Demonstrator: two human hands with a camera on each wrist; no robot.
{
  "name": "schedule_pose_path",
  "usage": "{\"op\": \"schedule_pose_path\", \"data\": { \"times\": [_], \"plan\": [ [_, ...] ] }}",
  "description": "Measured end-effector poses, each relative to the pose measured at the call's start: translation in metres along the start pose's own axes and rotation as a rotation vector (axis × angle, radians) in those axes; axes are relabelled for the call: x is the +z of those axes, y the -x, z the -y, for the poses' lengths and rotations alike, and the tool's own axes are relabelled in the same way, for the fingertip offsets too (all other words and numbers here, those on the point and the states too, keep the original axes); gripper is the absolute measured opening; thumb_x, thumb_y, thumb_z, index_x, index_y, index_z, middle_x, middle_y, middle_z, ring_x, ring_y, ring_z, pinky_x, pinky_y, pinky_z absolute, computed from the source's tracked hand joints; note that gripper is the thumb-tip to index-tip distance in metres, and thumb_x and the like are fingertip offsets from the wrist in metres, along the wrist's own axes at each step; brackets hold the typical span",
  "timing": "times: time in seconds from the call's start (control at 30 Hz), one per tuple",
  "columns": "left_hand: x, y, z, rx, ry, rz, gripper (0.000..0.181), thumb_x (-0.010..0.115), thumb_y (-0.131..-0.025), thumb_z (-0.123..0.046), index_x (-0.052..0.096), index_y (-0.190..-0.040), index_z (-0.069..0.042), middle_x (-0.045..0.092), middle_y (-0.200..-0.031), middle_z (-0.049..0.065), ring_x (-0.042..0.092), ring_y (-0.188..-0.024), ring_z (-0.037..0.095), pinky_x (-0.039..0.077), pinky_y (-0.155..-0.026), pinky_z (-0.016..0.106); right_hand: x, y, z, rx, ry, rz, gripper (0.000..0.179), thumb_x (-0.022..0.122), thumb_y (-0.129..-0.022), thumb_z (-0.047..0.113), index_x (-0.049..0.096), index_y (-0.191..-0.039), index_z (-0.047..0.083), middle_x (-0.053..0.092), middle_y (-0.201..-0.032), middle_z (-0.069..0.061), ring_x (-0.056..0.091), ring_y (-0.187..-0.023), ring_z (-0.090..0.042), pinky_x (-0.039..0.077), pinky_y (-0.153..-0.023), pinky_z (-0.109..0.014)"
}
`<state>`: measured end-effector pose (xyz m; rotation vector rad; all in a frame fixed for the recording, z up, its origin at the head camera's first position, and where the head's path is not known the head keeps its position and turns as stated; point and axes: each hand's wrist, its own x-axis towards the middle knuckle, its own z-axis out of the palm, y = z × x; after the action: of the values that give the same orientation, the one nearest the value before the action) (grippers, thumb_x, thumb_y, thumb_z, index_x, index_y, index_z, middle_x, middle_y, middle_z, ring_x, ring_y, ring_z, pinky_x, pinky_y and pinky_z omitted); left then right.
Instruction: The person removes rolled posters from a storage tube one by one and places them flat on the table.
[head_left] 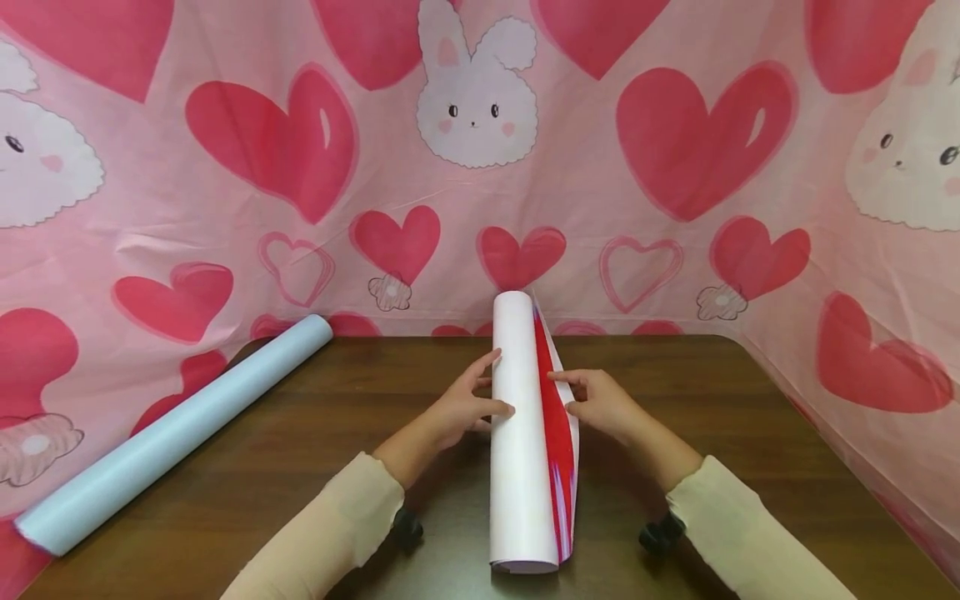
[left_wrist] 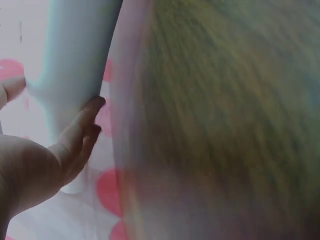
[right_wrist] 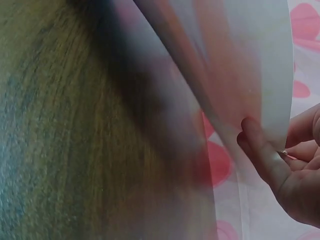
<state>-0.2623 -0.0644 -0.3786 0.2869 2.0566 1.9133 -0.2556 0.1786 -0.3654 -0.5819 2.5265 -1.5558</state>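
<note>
A white rolled-up poster (head_left: 517, 467) extends lengthwise in front of me, its free edge peeled away on the right and baring a red and lilac printed inner side (head_left: 553, 417). My left hand (head_left: 459, 408) grips the roll from the left, thumb on its face and fingers along its far side; the left wrist view shows the hand (left_wrist: 35, 172) spread around the white tube (left_wrist: 70, 55). On the right, my right hand (head_left: 606, 406) pinches the loose edge. In the right wrist view its fingers and thumb (right_wrist: 260, 145) hold the sheet (right_wrist: 235, 65) from both faces.
A second roll, pale blue (head_left: 180, 433), lies slantwise along the left side of the brown wooden table (head_left: 712, 400). Pink cloth (head_left: 570, 192) with hearts and rabbits hangs behind and beside the table. Dark wrist devices (head_left: 660, 533) sit below both sleeves.
</note>
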Motion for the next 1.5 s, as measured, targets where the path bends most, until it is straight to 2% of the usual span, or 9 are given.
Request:
{"op": "schedule_pose_path", "data": {
  "times": [0.1,0.2,0.33,0.53,0.8,0.93,1.07,1.3,1.5],
  "plan": [
    [0.002,0.002,-0.001,0.054,-0.121,0.003,0.070,0.072,-0.083,-0.006,0.045,-0.146,-0.021,0.042,-0.140,0.018,0.053,-0.116,0.039,0.051,-0.088,0.054,0.001,0.001,0.003,0.003,0.043,0.002,0.048,0.056,-0.084,-0.010,0.052,-0.132,-0.012,0.065,-0.109,-0.025,0.061,-0.077,-0.022,0.055,-0.058,-0.031],
    [0.005,0.003,-0.003,0.140,-0.355,-0.017,0.056,0.071,-0.084,-0.011,0.056,-0.138,-0.015,0.045,-0.139,0.016,0.051,-0.118,0.036,0.053,-0.088,0.050,0.001,0.001,0.006,0.021,0.077,-0.007,0.047,0.057,-0.084,-0.009,0.054,-0.131,-0.011,0.066,-0.108,-0.023,0.061,-0.076,-0.022,0.055,-0.057,-0.031],
    [0.009,0.005,-0.009,0.208,-0.677,-0.020,0.060,0.077,-0.080,-0.026,0.057,-0.136,-0.018,0.039,-0.146,0.013,0.043,-0.126,0.032,0.053,-0.087,0.048,0.000,0.001,0.009,0.028,0.120,-0.013,0.047,0.058,-0.084,-0.007,0.055,-0.131,-0.010,0.066,-0.107,-0.022,0.061,-0.075,-0.021,0.056,-0.060,-0.031],
    [0.011,0.004,-0.018,0.300,-0.949,0.085,0.050,0.075,-0.078,-0.024,0.066,-0.126,-0.017,0.042,-0.147,0.010,0.042,-0.131,0.029,0.050,-0.092,0.047,0.000,0.001,0.008,-0.005,0.159,0.016,0.046,0.058,-0.081,-0.010,0.057,-0.127,-0.012,0.067,-0.104,-0.022,0.059,-0.071,-0.020,0.052,-0.053,-0.030],
    [0.009,0.004,-0.027,0.452,-1.096,0.357,0.024,0.059,-0.087,-0.008,0.077,-0.102,-0.013,0.066,-0.122,0.003,0.046,-0.133,0.026,0.038,-0.107,0.044,-0.006,0.004,0.008,-0.006,0.097,0.046,0.046,0.057,-0.082,-0.011,0.055,-0.128,-0.014,0.062,-0.114,-0.027,0.061,-0.078,-0.024,0.053,-0.054,-0.030],
    [0.007,0.006,-0.028,0.556,-1.147,0.374,0.014,0.061,-0.086,-0.010,0.074,-0.091,-0.010,0.068,-0.103,0.003,0.059,-0.113,0.022,0.043,-0.102,0.036,-0.011,0.007,0.005,0.023,0.058,0.049,0.047,0.061,-0.082,-0.009,0.053,-0.128,-0.016,0.062,-0.111,-0.026,0.063,-0.081,-0.025,0.058,-0.064,-0.034],
    [0.004,0.010,-0.028,0.632,-1.246,0.352,0.012,0.071,-0.083,-0.024,0.075,-0.089,-0.015,0.061,-0.095,0.002,0.056,-0.092,0.015,0.048,-0.080,0.024,-0.019,0.010,0.000,0.053,0.053,0.053,0.051,0.066,-0.079,-0.006,0.054,-0.128,-0.014,0.064,-0.106,-0.021,0.063,-0.080,-0.024,0.058,-0.066,-0.037],
    [-0.003,0.013,-0.026,0.557,-1.348,0.345,0.022,0.076,-0.078,-0.040,0.065,-0.081,-0.020,0.059,-0.089,-0.006,0.054,-0.089,0.010,0.048,-0.089,0.037,-0.037,0.015,-0.010,0.082,0.035,0.076,0.054,0.072,-0.075,-0.004,0.056,-0.126,-0.012,0.065,-0.099,-0.017,0.063,-0.080,-0.025,0.059,-0.067,-0.040],
    [-0.013,0.019,-0.023,0.517,-1.351,0.415,0.026,0.062,-0.086,-0.023,0.076,-0.107,-0.021,0.064,-0.111,-0.001,0.054,-0.112,0.016,0.029,-0.107,0.062,-0.046,0.021,-0.015,0.092,-0.004,0.081,0.055,0.071,-0.076,-0.005,0.053,-0.126,-0.016,0.067,-0.099,-0.019,0.065,-0.078,-0.025,0.059,-0.068,-0.040]
  ]
}}
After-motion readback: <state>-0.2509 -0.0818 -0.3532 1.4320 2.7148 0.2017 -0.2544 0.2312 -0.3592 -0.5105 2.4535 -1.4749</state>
